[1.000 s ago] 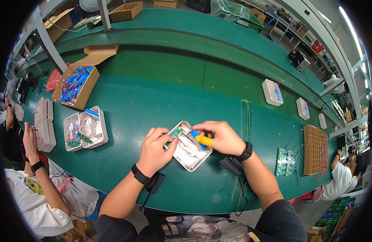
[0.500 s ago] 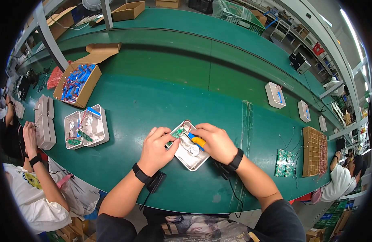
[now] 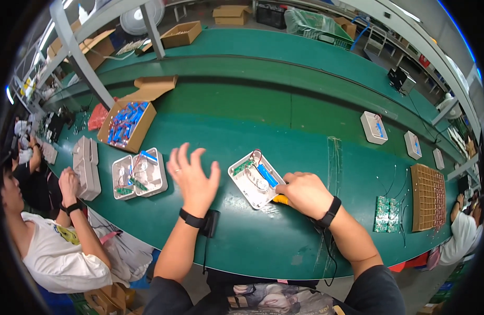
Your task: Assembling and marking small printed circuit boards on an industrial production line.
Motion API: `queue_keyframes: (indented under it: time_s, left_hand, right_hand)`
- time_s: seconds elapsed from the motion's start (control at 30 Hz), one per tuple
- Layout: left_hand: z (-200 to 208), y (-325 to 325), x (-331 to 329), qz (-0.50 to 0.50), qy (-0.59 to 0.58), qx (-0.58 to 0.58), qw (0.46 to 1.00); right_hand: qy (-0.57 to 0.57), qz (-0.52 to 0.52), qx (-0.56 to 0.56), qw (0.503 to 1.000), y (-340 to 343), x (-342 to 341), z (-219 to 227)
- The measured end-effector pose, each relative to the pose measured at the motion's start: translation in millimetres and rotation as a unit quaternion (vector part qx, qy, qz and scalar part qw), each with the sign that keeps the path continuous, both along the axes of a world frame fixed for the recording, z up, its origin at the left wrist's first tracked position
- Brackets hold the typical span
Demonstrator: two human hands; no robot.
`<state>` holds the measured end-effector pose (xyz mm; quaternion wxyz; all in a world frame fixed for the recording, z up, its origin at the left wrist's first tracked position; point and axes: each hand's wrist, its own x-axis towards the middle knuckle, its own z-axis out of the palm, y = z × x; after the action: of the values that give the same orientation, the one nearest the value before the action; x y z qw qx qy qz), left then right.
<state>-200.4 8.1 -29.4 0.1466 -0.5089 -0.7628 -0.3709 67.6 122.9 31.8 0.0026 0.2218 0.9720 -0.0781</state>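
Note:
A white plastic housing (image 3: 246,189) lies tilted on the green table before me. Inside it are a small green circuit board (image 3: 243,167), a blue cylindrical battery (image 3: 267,176) with thin wires and a round white part (image 3: 261,184). My left hand (image 3: 192,176) is raised to the left of the housing, fingers spread, holding nothing. At the housing's lower right corner, my right hand (image 3: 308,193) has its fingers curled around an orange-yellow object (image 3: 280,199). Most of that object is hidden, and its kind does not show.
Two white housings with boards (image 3: 157,182) stand left, below a carton of blue batteries (image 3: 125,126). Beyond sit stacked white casings (image 3: 87,176) by a co-worker (image 3: 63,252). On the right lie circuit boards (image 3: 387,214), a brown grid tray (image 3: 425,197) and more white housings (image 3: 374,127).
My left hand has let go of the circuit board, moved left and opened. My right hand has drawn the orange-yellow object off the battery to the housing's lower right corner.

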Motion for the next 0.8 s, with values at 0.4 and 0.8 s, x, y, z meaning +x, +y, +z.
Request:
queue_keyframes:
  time_s: [0.4, 0.8]
  left_hand:
    - [-3.6, -5.8, -20.6, 0.144, 0.024, -0.15, 0.978]
    - [-2.2, -10.1, 21.8, -0.08, 0.057, -0.105, 0.99]
  right_hand:
    - [0.092, -0.194, 0.165, 0.963, 41.7, 29.4, -10.0]
    - [0.097, -0.128, 0.021, 0.987, 69.6, -13.7, -51.5]
